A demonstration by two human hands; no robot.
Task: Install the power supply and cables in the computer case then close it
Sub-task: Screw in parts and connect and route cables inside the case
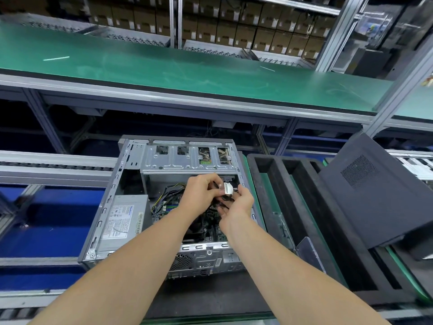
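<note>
At the far left a blue surface [46, 221] lies below a roller track [56, 166]. Next to it the open computer case [110, 195] lies on its side on the table [210, 299], its open side facing up. The power supply [121, 221], grey with a printed label, sits inside the case against its left wall, at the near corner. A bundle of yellow and black wires [168, 191] runs from beside it over the motherboard [210, 227]. A metal drive cage [187, 158] spans the far end of the case. Above the board, just below that cage, the left hand [199, 193] is curled, pinching the black cables [222, 202] beside a white connector [228, 188] at their end. The right hand [239, 205] is close against it, its fingers curled around the same cables just under the connector. To the right of the case stands a black foam tray [278, 184] with long slots, and a black side panel [379, 195] with a mesh vent leans over its far side. Behind everything runs a green belt [164, 64], with shelves of cardboard boxes [225, 34] beyond it.
</note>
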